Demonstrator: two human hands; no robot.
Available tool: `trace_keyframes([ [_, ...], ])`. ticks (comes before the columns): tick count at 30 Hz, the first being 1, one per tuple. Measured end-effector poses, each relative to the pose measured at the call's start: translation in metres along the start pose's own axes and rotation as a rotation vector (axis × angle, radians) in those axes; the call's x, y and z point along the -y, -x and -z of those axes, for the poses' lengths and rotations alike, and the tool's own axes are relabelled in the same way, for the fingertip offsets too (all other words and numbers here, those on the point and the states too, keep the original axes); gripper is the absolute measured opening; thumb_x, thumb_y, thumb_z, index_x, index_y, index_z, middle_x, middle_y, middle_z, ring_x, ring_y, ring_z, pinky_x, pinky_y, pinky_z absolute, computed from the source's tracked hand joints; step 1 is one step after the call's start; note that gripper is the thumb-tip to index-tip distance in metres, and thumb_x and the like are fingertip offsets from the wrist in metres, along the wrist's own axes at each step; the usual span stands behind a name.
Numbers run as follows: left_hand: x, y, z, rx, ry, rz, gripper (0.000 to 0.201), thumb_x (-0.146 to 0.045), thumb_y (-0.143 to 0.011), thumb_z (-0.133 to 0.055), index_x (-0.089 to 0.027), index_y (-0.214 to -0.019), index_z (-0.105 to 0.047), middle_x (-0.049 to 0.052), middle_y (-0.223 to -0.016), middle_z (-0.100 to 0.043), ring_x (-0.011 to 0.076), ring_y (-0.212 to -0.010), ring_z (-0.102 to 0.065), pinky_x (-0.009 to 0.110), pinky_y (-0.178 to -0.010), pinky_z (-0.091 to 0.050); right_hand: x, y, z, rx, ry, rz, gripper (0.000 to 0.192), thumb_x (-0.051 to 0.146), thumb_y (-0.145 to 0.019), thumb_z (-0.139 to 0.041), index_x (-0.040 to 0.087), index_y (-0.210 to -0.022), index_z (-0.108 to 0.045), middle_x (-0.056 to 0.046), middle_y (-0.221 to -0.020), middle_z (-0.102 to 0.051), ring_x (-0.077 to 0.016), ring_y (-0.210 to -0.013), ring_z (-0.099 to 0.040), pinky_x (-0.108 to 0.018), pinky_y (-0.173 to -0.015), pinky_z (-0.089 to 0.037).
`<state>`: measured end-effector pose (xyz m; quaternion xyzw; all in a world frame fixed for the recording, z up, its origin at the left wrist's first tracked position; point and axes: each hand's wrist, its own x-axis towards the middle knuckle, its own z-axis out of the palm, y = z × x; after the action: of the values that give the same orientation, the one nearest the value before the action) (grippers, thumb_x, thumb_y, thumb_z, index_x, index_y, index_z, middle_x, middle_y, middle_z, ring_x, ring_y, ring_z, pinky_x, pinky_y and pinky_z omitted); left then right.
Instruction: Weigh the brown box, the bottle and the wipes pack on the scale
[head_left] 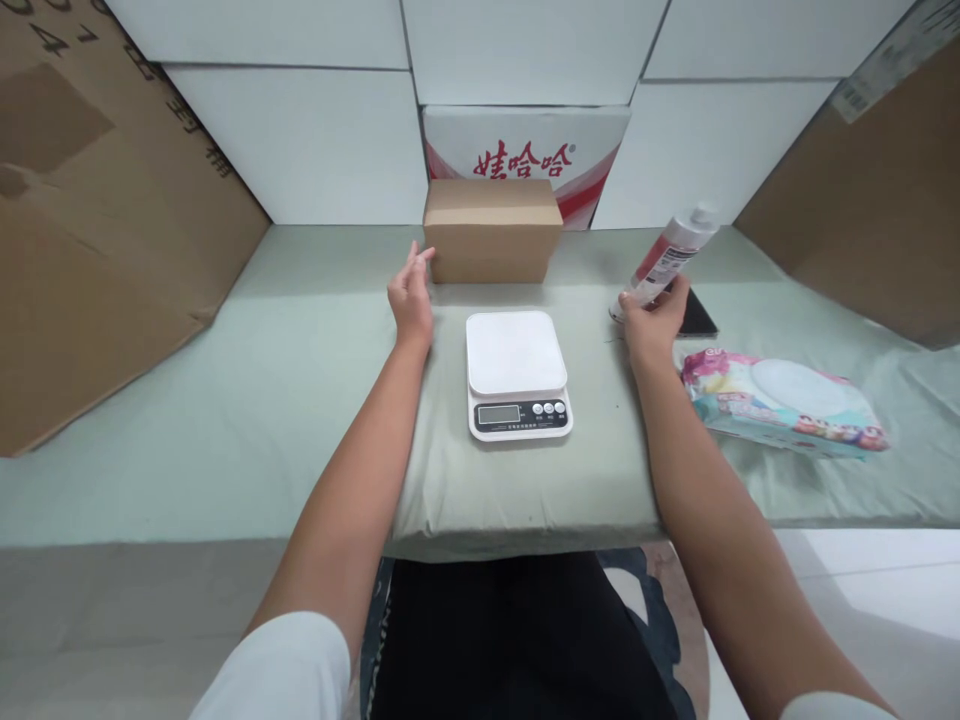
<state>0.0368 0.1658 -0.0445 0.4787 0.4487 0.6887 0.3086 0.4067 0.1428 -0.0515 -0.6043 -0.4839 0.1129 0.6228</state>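
Observation:
My right hand (652, 318) grips a clear plastic bottle (670, 258) with a white cap and a red-and-white label, near its lower end. The bottle leans with its cap up and to the right. My left hand (411, 297) rests at the left front of a plain brown cardboard box (491, 252), fingers stretched out, holding nothing; whether a fingertip touches the box I cannot tell. Between my arms a white digital kitchen scale (517, 355) lies flat, its platform bare and its display showing no digits.
Behind my right hand lies a flat black object (699, 315). A colourful pack of wipes (784, 400) is at the right. A white-and-red carton (525, 140) stands behind the brown box. Large cardboard sheets (112, 230) flank the green cloth-covered table (300, 400).

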Motion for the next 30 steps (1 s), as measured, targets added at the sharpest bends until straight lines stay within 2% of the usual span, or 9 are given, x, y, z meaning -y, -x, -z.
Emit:
trace_keyframes([
  [3, -0.004, 0.002, -0.001, -0.017, -0.010, -0.030, 0.066, -0.076, -0.094, -0.056, -0.021, -0.122, -0.079, 0.013, -0.166, -0.053, 0.0335, -0.160, -0.042, 0.046, -0.130, -0.041, 0.012, 0.000, 0.001, -0.033, 0.048, -0.038, 0.080, 0.042, -0.070, -0.080, 0.022, -0.139, -0.045, -0.012, -0.124, -0.067, -0.0315, -0.116, -0.068, -0.059, -0.106, -0.052],
  [7, -0.021, 0.007, -0.007, -0.060, -0.043, -0.172, 0.067, -0.075, -0.095, -0.056, -0.019, -0.125, -0.077, 0.015, -0.164, -0.055, 0.0329, -0.159, -0.044, 0.046, -0.131, -0.039, 0.071, 0.019, 0.018, -0.190, 0.126, 0.066, 0.094, 0.036, -0.069, -0.083, 0.022, -0.152, -0.041, -0.020, -0.156, -0.050, -0.0385, -0.145, -0.050, -0.065, -0.119, -0.040],
  [10, -0.043, 0.023, -0.022, 0.006, -0.083, -0.343, 0.065, -0.070, -0.095, -0.063, -0.022, -0.139, -0.069, 0.014, -0.167, -0.051, 0.0321, -0.161, -0.041, 0.048, -0.132, -0.037, 0.125, 0.054, 0.054, -0.241, 0.047, 0.235, 0.075, 0.035, -0.086, -0.072, 0.027, -0.155, -0.043, -0.015, -0.155, -0.053, -0.0335, -0.136, -0.059, -0.063, -0.115, -0.046],
  [13, -0.071, 0.061, -0.050, 0.200, -0.117, -0.523, 0.064, -0.060, -0.098, -0.067, -0.027, -0.152, -0.058, 0.012, -0.168, -0.051, 0.0311, -0.162, -0.039, 0.053, -0.134, -0.034, 0.146, 0.087, 0.110, -0.333, 0.049, 0.397, 0.063, 0.027, -0.085, -0.067, 0.040, -0.145, -0.058, -0.006, -0.147, -0.064, -0.0317, -0.136, -0.063, -0.065, -0.116, -0.044],
  [17, -0.106, 0.138, -0.110, 0.712, -0.086, -0.577, 0.065, -0.054, -0.102, -0.062, -0.030, -0.160, -0.046, 0.011, -0.168, -0.050, 0.0275, -0.161, -0.042, 0.051, -0.133, -0.036, 0.113, 0.090, 0.194, -0.404, 0.126, 0.223, 0.055, 0.027, -0.080, -0.065, 0.045, -0.131, -0.072, -0.004, -0.141, -0.072, -0.0289, -0.137, -0.065, -0.063, -0.124, -0.039],
  [21, -0.121, 0.184, -0.180, 1.103, -0.180, -0.183, 0.115, -0.065, -0.083, -0.081, -0.023, -0.172, -0.021, 0.015, -0.182, -0.019, 0.0305, -0.170, -0.018, 0.047, -0.138, -0.027, 0.065, 0.056, 0.247, -0.340, -0.056, -0.255, 0.032, 0.029, -0.071, -0.065, 0.036, -0.099, -0.080, -0.010, -0.122, -0.079, -0.0271, -0.125, -0.072, -0.053, -0.116, -0.049],
  [23, -0.119, 0.187, -0.207, 1.169, -0.232, -0.015, 0.140, -0.066, -0.071, -0.089, -0.019, -0.174, -0.007, 0.017, -0.183, -0.007, 0.0320, -0.171, -0.009, 0.048, -0.138, -0.024, 0.052, 0.042, 0.254, -0.270, -0.165, -0.453, 0.028, 0.029, -0.065, -0.066, 0.032, -0.090, -0.078, -0.012, -0.114, -0.079, -0.0284, -0.116, -0.074, -0.049, -0.099, -0.059],
  [26, -0.111, 0.182, -0.230, 1.243, -0.239, 0.101, 0.148, -0.064, -0.066, -0.091, -0.014, -0.174, -0.004, 0.020, -0.181, -0.017, 0.0347, -0.169, -0.021, 0.047, -0.136, -0.029, 0.047, 0.037, 0.246, -0.202, -0.315, -0.557, 0.035, 0.032, -0.064, -0.065, 0.025, -0.096, -0.078, -0.012, -0.101, -0.077, -0.0309, -0.101, -0.075, -0.044, -0.076, -0.064],
  [30, -0.104, 0.184, -0.236, 1.314, -0.235, 0.030, 0.138, -0.059, -0.068, -0.090, -0.012, -0.173, -0.013, 0.021, -0.176, -0.031, 0.0362, -0.163, -0.035, 0.046, -0.132, -0.035, 0.049, 0.043, 0.226, -0.274, -0.400, -0.556, 0.033, 0.030, -0.067, -0.058, 0.017, -0.090, -0.078, -0.008, -0.090, -0.073, -0.0252, -0.088, -0.072, -0.042, -0.085, -0.065],
])
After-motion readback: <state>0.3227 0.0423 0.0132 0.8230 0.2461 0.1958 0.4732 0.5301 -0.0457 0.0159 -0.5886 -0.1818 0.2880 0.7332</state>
